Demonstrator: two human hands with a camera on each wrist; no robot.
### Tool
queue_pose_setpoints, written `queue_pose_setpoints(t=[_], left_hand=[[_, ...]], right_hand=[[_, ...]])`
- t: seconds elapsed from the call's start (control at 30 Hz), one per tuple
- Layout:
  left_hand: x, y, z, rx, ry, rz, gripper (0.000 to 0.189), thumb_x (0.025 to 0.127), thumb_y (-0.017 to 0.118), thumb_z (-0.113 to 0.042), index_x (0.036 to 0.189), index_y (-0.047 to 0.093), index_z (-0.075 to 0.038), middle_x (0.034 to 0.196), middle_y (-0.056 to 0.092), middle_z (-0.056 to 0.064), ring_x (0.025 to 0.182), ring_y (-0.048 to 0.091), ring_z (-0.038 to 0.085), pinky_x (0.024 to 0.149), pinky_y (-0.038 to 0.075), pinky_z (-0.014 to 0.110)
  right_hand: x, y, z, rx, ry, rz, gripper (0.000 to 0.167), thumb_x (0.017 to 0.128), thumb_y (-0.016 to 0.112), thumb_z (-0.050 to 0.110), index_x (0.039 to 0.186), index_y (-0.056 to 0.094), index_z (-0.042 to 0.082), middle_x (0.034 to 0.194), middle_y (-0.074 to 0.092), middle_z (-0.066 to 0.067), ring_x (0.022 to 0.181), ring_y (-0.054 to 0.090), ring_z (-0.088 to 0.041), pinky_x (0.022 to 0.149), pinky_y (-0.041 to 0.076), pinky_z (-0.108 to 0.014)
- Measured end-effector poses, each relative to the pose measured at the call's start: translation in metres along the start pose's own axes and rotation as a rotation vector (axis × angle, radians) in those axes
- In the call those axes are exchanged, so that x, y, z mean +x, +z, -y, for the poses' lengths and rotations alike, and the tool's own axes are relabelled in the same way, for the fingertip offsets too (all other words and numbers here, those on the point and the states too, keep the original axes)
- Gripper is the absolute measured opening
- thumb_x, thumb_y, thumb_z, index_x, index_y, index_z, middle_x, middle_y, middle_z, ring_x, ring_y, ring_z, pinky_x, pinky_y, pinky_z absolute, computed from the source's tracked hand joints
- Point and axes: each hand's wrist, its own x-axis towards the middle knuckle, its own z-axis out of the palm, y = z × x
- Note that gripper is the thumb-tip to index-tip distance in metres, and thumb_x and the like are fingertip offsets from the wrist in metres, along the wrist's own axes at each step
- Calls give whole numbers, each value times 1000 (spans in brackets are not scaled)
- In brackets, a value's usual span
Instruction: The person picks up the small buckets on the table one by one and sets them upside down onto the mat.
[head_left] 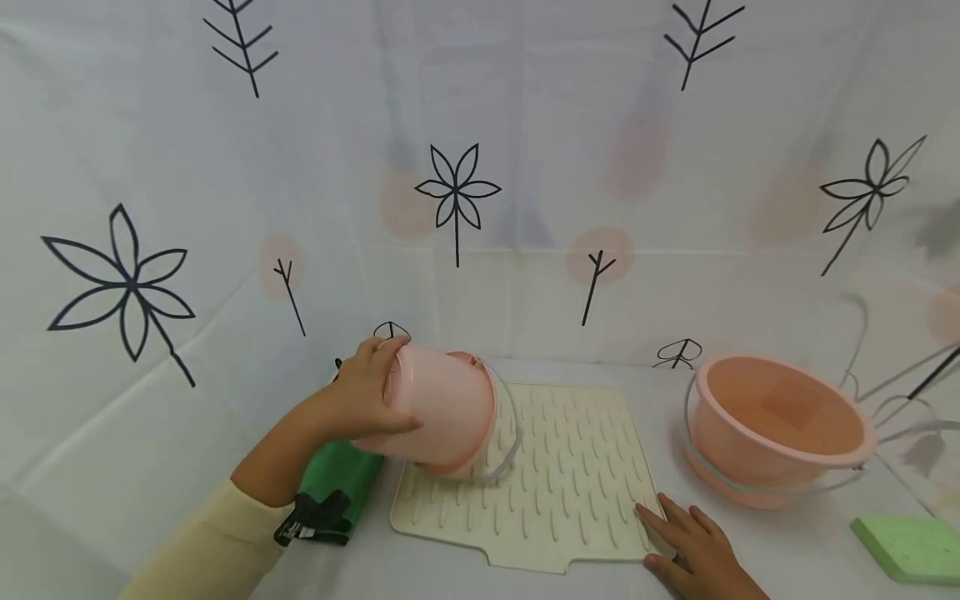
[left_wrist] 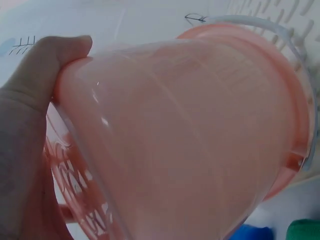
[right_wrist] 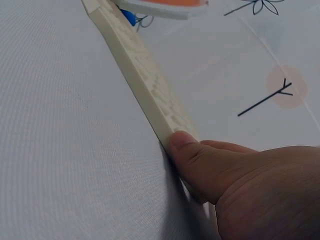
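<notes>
My left hand (head_left: 367, 387) grips a pink bucket (head_left: 450, 408) round its base, thumb on the side wall. The bucket lies tilted over on its side, its mouth facing right above the left part of a cream ridged washboard (head_left: 555, 483). Its pale handle hangs loose from the rim. In the left wrist view an openwork pattern shows at the bucket's bottom (left_wrist: 80, 185). At the washboard's near right corner, my right hand (head_left: 697, 554) holds the edge; the right wrist view shows the thumb (right_wrist: 182, 142) on the side of the board, the fingers partly hidden.
A wide pink basin (head_left: 750, 475) with a wire handle stands at the right. Nearer, a light green block (head_left: 911, 550) lies on the table. Under the left forearm is a green item (head_left: 348, 475) with a black part. A patterned white curtain (head_left: 517, 317) hangs behind.
</notes>
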Motion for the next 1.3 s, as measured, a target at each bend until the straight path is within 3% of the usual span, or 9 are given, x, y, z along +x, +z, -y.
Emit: queue_pose_setpoints(t=[0.17, 0.27, 0.37, 0.47, 0.67, 0.9, 1.13, 1.2, 1.3], left_hand=[[13, 17, -10, 73, -88, -9, 118, 72, 80, -72, 167, 18, -38, 166, 21, 15, 140, 32, 53, 92, 45, 76], [23, 29, -20, 125, -136, -17, 120, 70, 77, -78, 167, 16, -42, 166, 21, 15, 141, 32, 54, 91, 40, 83], [34, 39, -29, 154, -164, -16, 120, 70, 75, -80, 167, 14, -46, 169, 18, 14, 145, 28, 55, 94, 37, 86], [48, 48, -36, 164, -174, -13, 117, 72, 71, -82, 167, 11, -48, 172, 13, 14, 150, 21, 56, 97, 35, 87], [70, 63, -41, 183, -136, -28, 105, 78, 64, -84, 166, 18, -48, 174, 14, 12, 153, 17, 56, 104, 29, 85], [80, 74, -49, 281, -39, 3, 96, 81, 60, -84, 164, 23, -51, 174, 20, 9, 153, 22, 52, 105, 30, 84], [82, 71, -48, 330, 104, 70, 90, 85, 55, -82, 164, 22, -53, 174, 21, 7, 153, 27, 47, 108, 32, 78], [84, 71, -48, 336, 146, 89, 88, 86, 56, -80, 163, 23, -53, 174, 23, 6, 152, 30, 46, 107, 34, 76], [88, 71, -48, 341, 189, 125, 87, 86, 55, -80, 163, 25, -53, 174, 23, 5, 152, 31, 46, 107, 33, 76]], right_hand=[[-1, 9, -12, -40, -94, -96, 80, 85, 85, 35, 155, 51, 19, 140, 62, -30, 149, 43, -15, 111, -16, -5], [-1, 13, -16, -77, -112, -123, 80, 84, 85, 38, 155, 50, 27, 137, 64, -29, 147, 26, 11, 112, -14, -3], [-1, 14, -15, -77, -88, -96, 71, 84, 85, 38, 148, 58, 22, 140, 61, -30, 151, 39, -14, 109, -17, -3], [-1, 12, -11, -97, -87, -89, 64, 83, 86, 34, 139, 65, 14, 141, 61, -30, 128, 59, -46, 118, -13, -10], [-2, 14, -13, -170, -117, -130, 60, 80, 87, 35, 135, 69, 22, 135, 65, -27, 142, 49, -19, 111, -16, -5], [-1, 13, -8, -137, -86, -98, 58, 82, 86, 33, 134, 69, 15, 140, 62, -29, 138, 53, -37, 120, -12, -13], [0, 17, -16, -160, -155, -163, 60, 81, 87, 35, 136, 66, 24, 137, 64, -29, 150, 24, 6, 123, -8, -14], [0, 16, -13, -172, -142, -151, 58, 82, 87, 34, 134, 68, 19, 139, 63, -27, 144, 46, -17, 127, -2, -21], [-1, 17, -15, -169, -125, -144, 57, 82, 86, 35, 134, 68, 17, 145, 59, -26, 139, 51, -23, 121, -9, -12]])
